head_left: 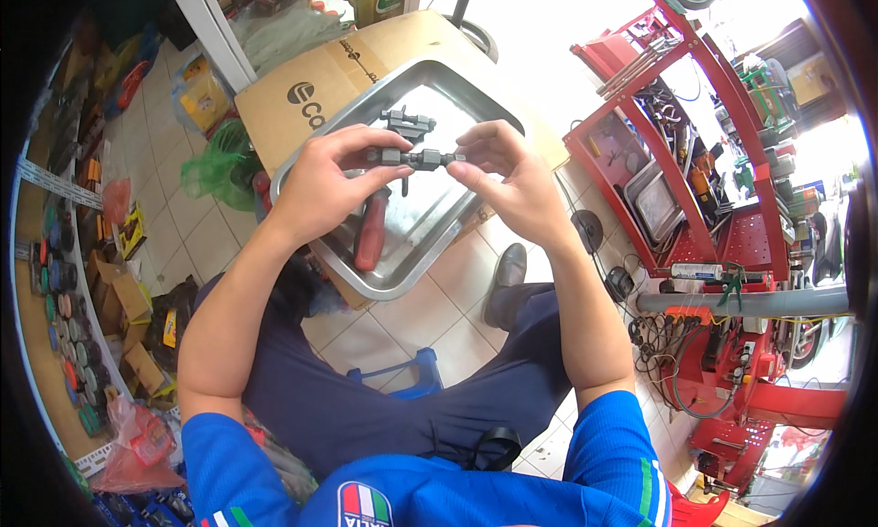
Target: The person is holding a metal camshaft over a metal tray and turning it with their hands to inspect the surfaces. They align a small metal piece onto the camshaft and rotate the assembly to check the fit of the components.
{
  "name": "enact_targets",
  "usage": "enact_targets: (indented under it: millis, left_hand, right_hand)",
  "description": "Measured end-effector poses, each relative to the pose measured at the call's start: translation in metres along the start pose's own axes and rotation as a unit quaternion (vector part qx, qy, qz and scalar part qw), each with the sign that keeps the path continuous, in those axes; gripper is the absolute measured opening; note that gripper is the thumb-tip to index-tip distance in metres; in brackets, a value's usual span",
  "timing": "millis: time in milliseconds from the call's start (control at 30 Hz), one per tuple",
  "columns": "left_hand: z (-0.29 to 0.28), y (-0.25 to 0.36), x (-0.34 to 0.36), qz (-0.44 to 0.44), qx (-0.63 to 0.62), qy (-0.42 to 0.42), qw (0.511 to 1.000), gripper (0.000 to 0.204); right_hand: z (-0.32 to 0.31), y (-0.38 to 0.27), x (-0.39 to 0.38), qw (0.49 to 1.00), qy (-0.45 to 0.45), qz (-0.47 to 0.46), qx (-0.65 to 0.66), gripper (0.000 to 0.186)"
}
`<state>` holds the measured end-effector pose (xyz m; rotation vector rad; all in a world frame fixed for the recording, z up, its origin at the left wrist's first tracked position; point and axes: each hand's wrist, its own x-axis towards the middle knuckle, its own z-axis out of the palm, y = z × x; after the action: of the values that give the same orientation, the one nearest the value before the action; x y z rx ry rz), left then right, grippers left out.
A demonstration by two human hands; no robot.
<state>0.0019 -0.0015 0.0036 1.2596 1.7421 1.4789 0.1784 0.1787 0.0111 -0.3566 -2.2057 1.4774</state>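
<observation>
My left hand (325, 179) pinches the left end of a dark metal bar-shaped tool (422, 160), with chunky nuts along it. My right hand (508, 179) has its thumb and fingers closed on the right end. Both hands are over a shallow steel tray (433, 267). Just above the held tool, a second dark metal tool (410, 123) lies in the tray. A red-handled tool (370, 234) lies below my left hand, its upper part partly hidden.
The tray rests on a cardboard box (274, 115). A red tool cart (677, 134) with tools stands at right, near cables and a grey pipe (786, 301). Crowded shelves (64, 326) line the left. A blue plastic stool (416, 371) is between my legs.
</observation>
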Motion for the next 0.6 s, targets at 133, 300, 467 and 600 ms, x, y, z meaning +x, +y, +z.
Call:
enact_targets:
  millis: [133,300,467,600]
  left_hand:
    - [0.0023,-0.0002,-0.0008,0.008,-0.001,0.0,1.0,0.026]
    - [0.0021,0.0016,-0.0019,-0.005,0.005,-0.009,1.0,0.026]
    - [-0.0005,-0.0022,-0.0004,-0.005,-0.004,-0.004,1.0,0.025]
    - [-0.0001,0.0007,0.0009,-0.021,0.007,-0.003,1.0,0.025]
  right_hand:
    - [-0.0025,0.0048,0.0014,0.994,-0.066,0.087,-0.026,0.038]
    - [0.0003,0.0023,0.0004,0.994,-0.07,0.071,-0.043,0.031]
    - [0.0012,0.0062,0.0012,0.999,-0.046,-0.001,-0.027,0.03]
    - [-0.0007,0.0074,0.0004,0.999,-0.032,-0.007,-0.02,0.034]
